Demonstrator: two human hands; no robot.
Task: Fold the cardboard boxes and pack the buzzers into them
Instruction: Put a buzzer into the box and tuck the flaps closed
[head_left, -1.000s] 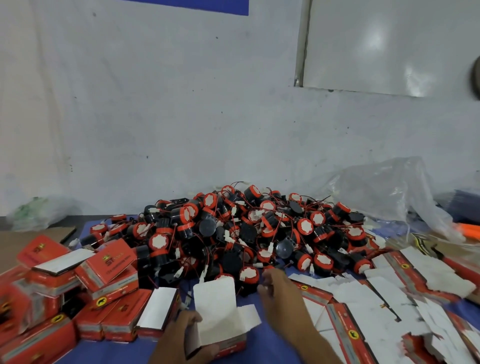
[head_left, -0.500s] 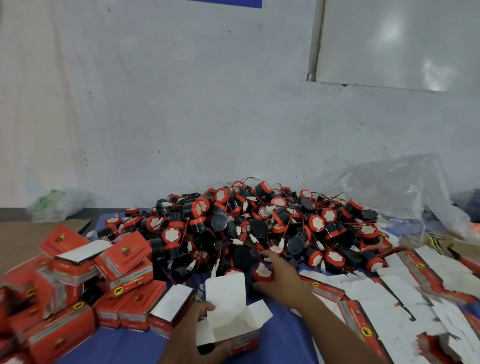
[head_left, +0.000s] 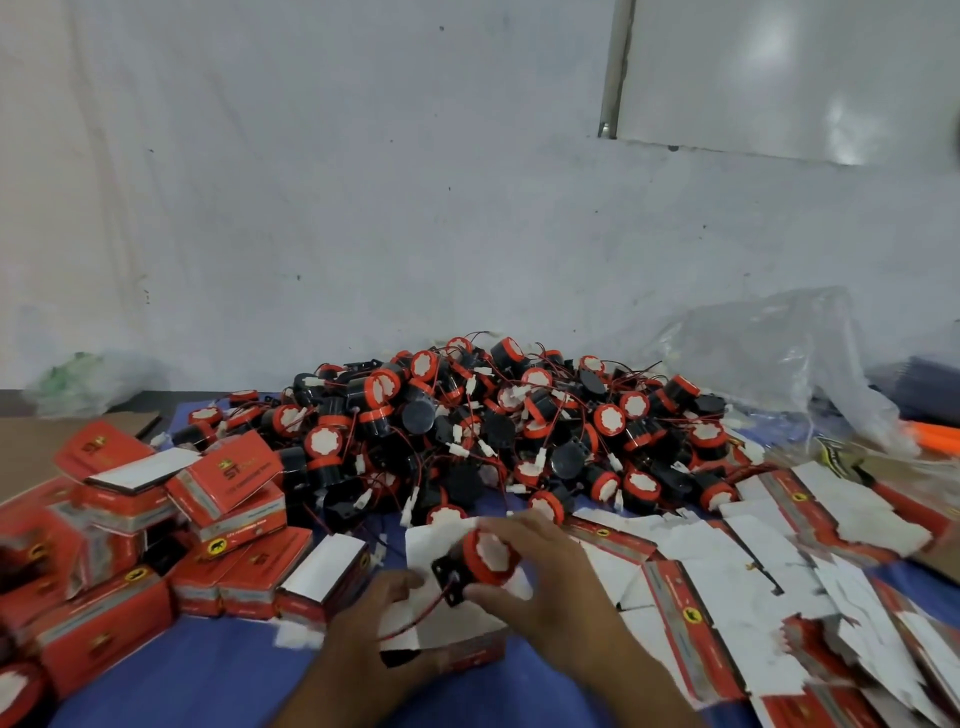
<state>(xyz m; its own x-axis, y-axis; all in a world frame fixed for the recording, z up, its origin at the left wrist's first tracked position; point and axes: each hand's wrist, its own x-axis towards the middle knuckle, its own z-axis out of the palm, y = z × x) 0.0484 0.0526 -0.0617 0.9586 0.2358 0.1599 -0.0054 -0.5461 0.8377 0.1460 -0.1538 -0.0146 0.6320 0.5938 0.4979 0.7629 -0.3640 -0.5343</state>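
You've got one buzzer in your right hand, fingers and thumb curled round its black body. The red cap with the white patch points up and away from you, and its thin red wire trails down to the left. It's held right above the mouth of the open box, which sits on the blue cloth near the bottom middle with its white flaps standing up. Your left hand grips that box on its left side, thumb up against the flap.

Just behind is the big buzzer pile, black and red with wires and little white plugs everywhere. The closed red boxes are stacked loosely on your left, a few of them tilted. The flat box blanks are spread out on your right, mostly white side up. There's a crumpled clear plastic bag at the back right against the white wall.
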